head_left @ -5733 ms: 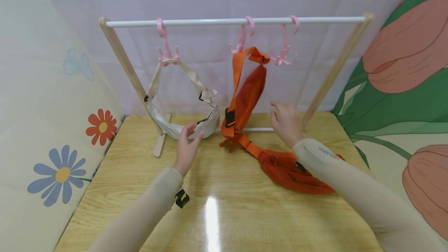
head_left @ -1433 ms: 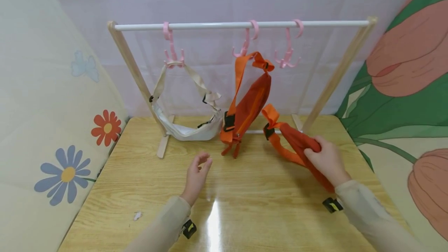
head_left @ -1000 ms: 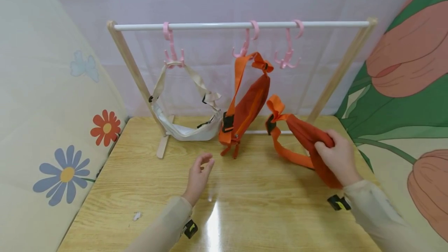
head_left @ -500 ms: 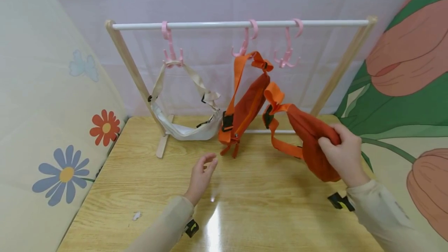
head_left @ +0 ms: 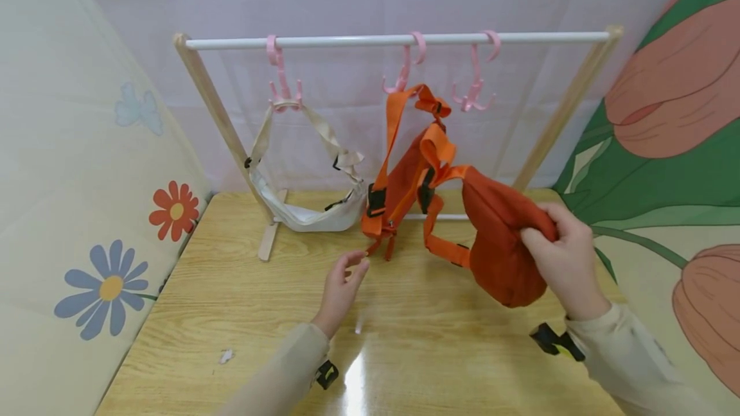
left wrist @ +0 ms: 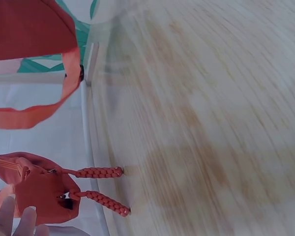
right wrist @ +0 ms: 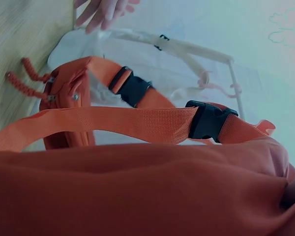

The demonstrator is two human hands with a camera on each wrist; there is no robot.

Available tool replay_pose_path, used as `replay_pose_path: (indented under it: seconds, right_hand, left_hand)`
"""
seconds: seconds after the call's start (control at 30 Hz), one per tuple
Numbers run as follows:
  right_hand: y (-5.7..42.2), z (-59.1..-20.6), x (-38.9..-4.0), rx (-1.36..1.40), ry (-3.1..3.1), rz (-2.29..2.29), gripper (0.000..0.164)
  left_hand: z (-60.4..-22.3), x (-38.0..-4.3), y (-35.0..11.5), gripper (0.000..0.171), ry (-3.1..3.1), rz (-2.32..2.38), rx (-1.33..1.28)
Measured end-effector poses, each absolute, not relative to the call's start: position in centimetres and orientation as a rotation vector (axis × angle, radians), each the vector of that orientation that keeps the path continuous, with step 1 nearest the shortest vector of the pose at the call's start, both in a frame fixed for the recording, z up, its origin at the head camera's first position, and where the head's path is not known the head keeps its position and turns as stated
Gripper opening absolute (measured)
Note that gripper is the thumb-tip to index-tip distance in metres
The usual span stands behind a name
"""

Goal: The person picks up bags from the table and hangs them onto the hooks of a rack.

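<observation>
My right hand (head_left: pixel 563 259) grips the edge of a red-orange waist bag (head_left: pixel 502 236), raised above the table with its bright orange strap and black buckle (head_left: pixel 426 190) toward the rack. In the right wrist view this bag (right wrist: pixel 137 191) fills the foreground. A second orange waist bag (head_left: pixel 399 188) hangs by its strap from the middle pink hook (head_left: pixel 399 79); the held strap overlaps it in the head view. My left hand (head_left: pixel 341 291) holds nothing, fingers loosely bent, near the hanging bag's braided zip pulls (left wrist: pixel 98 172). Nothing hangs on the right pink hook (head_left: pixel 473 95).
A white waist bag (head_left: pixel 318 220) hangs from the left pink hook (head_left: pixel 283 92). The hooks ride on a white rail (head_left: pixel 347 41) between wooden posts (head_left: pixel 214 108). The rack stands at the back of the wooden table (head_left: pixel 260 326). A small white scrap (head_left: pixel 226 356) lies front left.
The second orange bag, lying on the table at first, has been gripped, lifted and turned by my right hand, its strap swinging left. My left hand has edged right lately.
</observation>
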State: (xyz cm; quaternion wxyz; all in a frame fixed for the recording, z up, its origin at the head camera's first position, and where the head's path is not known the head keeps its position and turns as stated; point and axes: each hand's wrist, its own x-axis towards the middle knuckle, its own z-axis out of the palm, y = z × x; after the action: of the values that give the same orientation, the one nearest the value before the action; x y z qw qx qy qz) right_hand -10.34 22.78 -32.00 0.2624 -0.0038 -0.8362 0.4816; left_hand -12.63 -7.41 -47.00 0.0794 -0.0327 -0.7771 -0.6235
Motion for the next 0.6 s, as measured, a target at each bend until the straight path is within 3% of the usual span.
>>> replay_pose_path:
  seconds: [0.13,0.37,0.6]
  right_hand:
    - [22.2,-31.7,-9.9,0.001,-2.248,1.354,0.02]
    - [21.1,-31.4,-9.5,0.137,-2.155,1.48,0.042]
    - [20.3,-31.2,-9.1,0.231,-2.109,1.58,0.043]
  left_hand:
    - [-46.8,-12.6,-7.1,0.028,-2.305,-1.9,-0.11]
    - [-46.6,-12.8,-6.7,0.031,-2.311,-1.88,-0.153]
    - [-46.0,-12.9,-6.1,0.045,-2.334,-1.825,-0.282]
